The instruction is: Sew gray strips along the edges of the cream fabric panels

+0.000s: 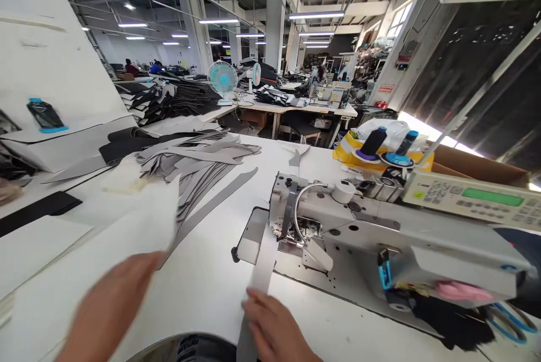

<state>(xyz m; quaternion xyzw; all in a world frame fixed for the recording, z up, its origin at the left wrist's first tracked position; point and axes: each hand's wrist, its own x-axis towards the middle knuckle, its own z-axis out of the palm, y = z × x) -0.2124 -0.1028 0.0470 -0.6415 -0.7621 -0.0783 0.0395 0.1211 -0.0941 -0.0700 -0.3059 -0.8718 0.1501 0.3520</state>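
My right hand (pixel 274 328) rests at the bottom centre on a long grey strip of material (pixel 258 277), whose far end runs up to the needle area of the grey industrial sewing machine (pixel 338 226). My left hand (pixel 107 314) is blurred by motion at the lower left, close to a large white sheet (pixel 127 249) that rises from the white worktable (pixel 203 288). Its fingers are hard to make out. A pile of grey cut pieces (pixel 190 167) lies farther up the table, with a long grey strip (pixel 209 208) reaching out from it.
Spools of black thread (pixel 372 144) stand behind the machine, beside a keypad control box (pixel 469 198) and a cardboard box (pixel 477 164). Black fabric (pixel 452 322) and blue-handled scissors (pixel 511 322) lie at lower right. Beyond stand a teal fan (pixel 222 81) and other workstations with people.
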